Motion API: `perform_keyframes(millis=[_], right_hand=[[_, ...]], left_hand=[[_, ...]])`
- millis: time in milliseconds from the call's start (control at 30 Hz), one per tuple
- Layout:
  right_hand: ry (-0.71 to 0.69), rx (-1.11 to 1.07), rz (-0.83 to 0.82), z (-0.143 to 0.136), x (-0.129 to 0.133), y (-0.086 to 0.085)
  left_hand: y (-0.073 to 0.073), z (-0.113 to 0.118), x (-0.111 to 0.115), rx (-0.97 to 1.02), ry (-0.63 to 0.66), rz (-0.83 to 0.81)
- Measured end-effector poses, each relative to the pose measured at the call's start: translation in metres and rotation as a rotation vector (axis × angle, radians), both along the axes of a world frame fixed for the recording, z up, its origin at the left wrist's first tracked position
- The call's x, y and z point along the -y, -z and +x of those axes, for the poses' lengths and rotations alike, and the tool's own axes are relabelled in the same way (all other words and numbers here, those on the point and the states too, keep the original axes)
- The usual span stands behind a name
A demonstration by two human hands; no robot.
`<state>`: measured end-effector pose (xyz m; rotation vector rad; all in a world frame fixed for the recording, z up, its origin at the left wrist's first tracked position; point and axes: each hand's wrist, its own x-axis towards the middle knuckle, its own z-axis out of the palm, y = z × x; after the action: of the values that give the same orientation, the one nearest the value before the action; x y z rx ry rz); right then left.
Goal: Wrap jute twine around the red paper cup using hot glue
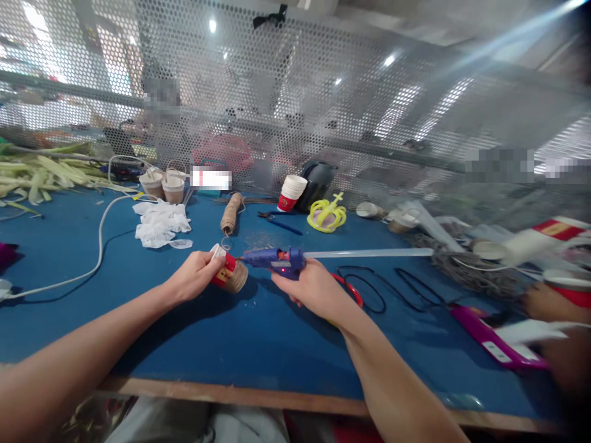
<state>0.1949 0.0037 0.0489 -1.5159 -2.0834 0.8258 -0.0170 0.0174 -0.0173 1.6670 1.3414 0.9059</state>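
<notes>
My left hand is closed on a red and white paper cup, tilted on its side, its lower part wound with twine. In my right hand is a blue hot glue gun, with a small red light lit on its body. A long clear glue stick juts out of its back to the right. The gun's nozzle points left and is at the cup's side; whether it touches I cannot tell. Behind the cup lies a roll of twine, a loose strand trailing from it towards the cup.
White gloves, twine-wrapped cups, pliers, stacked paper cups and a yellow crown-shaped piece stand or lie along the back. On the right are a purple power strip and black cables. A perforated metal screen rises behind the blue table.
</notes>
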Motion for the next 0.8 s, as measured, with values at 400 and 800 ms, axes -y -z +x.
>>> perform_keyframes(millis=[400, 800], right_hand=[[-0.007, -0.025, -0.066, 0.0038, 0.0001, -0.0015], [-0.056, 0.048, 0.036, 0.0022, 0.0068, -0.0039]], left_hand=[[-0.0011, 0.0005, 0.0005, 0.005, 0.017, -0.007], [-0.0055, 0.0018, 0.0000, 0.050, 0.015, -0.025]])
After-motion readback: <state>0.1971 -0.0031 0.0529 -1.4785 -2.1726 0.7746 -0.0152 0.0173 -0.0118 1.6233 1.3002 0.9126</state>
